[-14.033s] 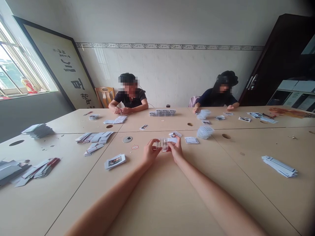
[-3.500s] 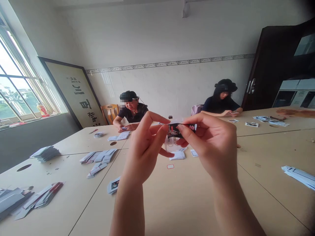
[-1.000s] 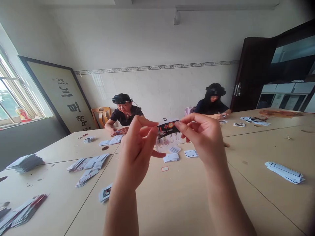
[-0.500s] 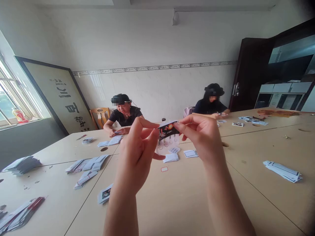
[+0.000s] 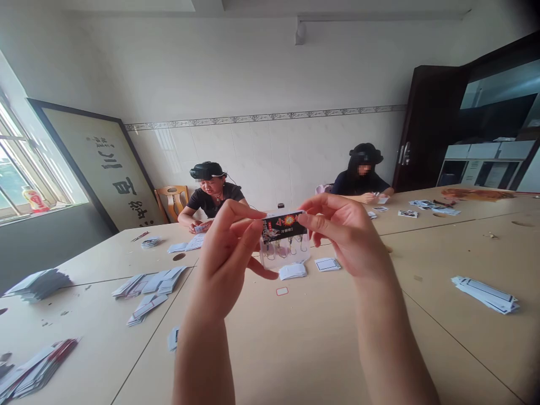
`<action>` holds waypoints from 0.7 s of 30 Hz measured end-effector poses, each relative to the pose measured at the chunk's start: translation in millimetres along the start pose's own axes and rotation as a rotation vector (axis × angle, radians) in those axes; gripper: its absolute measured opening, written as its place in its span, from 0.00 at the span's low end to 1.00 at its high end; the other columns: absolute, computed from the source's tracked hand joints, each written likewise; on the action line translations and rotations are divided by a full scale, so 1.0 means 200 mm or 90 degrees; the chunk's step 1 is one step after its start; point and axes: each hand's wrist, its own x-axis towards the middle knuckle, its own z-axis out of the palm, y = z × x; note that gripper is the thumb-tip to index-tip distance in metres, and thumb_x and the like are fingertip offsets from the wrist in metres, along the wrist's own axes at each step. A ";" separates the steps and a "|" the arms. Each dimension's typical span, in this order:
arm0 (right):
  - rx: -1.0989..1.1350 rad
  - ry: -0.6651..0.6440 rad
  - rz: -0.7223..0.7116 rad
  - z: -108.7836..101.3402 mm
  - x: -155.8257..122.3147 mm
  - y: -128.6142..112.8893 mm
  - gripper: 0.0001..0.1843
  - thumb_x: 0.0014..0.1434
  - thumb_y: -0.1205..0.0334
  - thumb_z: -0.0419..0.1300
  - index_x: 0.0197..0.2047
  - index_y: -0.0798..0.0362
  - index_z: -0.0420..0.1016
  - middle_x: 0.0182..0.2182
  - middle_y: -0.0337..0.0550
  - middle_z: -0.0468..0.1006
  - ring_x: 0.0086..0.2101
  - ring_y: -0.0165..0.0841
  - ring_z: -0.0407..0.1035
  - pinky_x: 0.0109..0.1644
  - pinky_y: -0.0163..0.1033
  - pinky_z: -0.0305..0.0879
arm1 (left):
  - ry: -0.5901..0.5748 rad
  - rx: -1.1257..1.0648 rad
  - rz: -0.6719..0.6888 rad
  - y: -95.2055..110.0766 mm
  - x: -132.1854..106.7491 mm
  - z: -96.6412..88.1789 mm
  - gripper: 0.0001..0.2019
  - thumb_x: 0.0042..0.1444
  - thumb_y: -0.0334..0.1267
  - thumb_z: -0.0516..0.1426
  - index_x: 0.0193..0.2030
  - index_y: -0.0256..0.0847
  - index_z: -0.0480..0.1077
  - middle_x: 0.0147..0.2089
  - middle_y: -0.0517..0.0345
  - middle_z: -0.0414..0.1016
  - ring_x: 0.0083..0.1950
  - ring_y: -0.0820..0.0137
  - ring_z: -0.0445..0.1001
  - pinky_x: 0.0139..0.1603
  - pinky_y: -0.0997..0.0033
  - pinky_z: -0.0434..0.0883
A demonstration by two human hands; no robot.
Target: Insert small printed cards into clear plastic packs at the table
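Observation:
I hold a small clear plastic packet [image 5: 284, 250] with a black printed header card [image 5: 283, 225] up in front of me. My left hand [image 5: 228, 259] pinches the header's left end with thumb and fingertips. At the header's right end, my right hand [image 5: 343, 236] pinches it too. Small hooked items show through the clear pouch, hanging below the header. Under the packet, a small stack of white cards [image 5: 292, 271] and a black-bordered card [image 5: 327, 264] lie on the table [image 5: 295, 349].
Two other people sit at the far side, one in a black top [image 5: 213, 194], one in a dark hat [image 5: 365, 180], each handling cards. Card piles lie at left [image 5: 149, 284], far left [image 5: 36, 281] and right [image 5: 485, 292]. A dark cabinet [image 5: 464, 129] stands at right.
The packet has tipped so its black header faces me and the clear pouch hangs below. Both hands have lowered slightly while still pinching its ends.

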 end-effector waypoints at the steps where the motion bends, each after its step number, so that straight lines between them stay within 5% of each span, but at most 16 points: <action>1: -0.003 -0.007 -0.001 0.00 0.00 0.00 0.14 0.49 0.54 0.75 0.35 0.51 0.81 0.30 0.38 0.77 0.25 0.26 0.68 0.23 0.30 0.64 | -0.004 -0.005 -0.007 0.00 0.00 0.00 0.07 0.63 0.43 0.59 0.40 0.43 0.68 0.29 0.63 0.63 0.25 0.77 0.64 0.18 0.73 0.80; 14: -0.088 0.053 -0.091 0.00 -0.03 -0.01 0.11 0.55 0.53 0.72 0.32 0.51 0.81 0.27 0.39 0.77 0.23 0.26 0.69 0.26 0.32 0.69 | -0.113 0.010 -0.024 -0.02 0.02 -0.02 0.15 0.58 0.41 0.65 0.44 0.45 0.63 0.37 0.62 0.77 0.29 0.75 0.76 0.26 0.74 0.84; 21: -0.144 0.023 -0.051 -0.03 -0.05 -0.03 0.12 0.56 0.60 0.72 0.44 0.46 0.82 0.33 0.38 0.79 0.28 0.28 0.75 0.31 0.33 0.74 | -0.130 -0.034 -0.024 -0.05 0.05 -0.03 0.14 0.61 0.40 0.63 0.47 0.45 0.62 0.44 0.58 0.80 0.36 0.71 0.80 0.30 0.70 0.85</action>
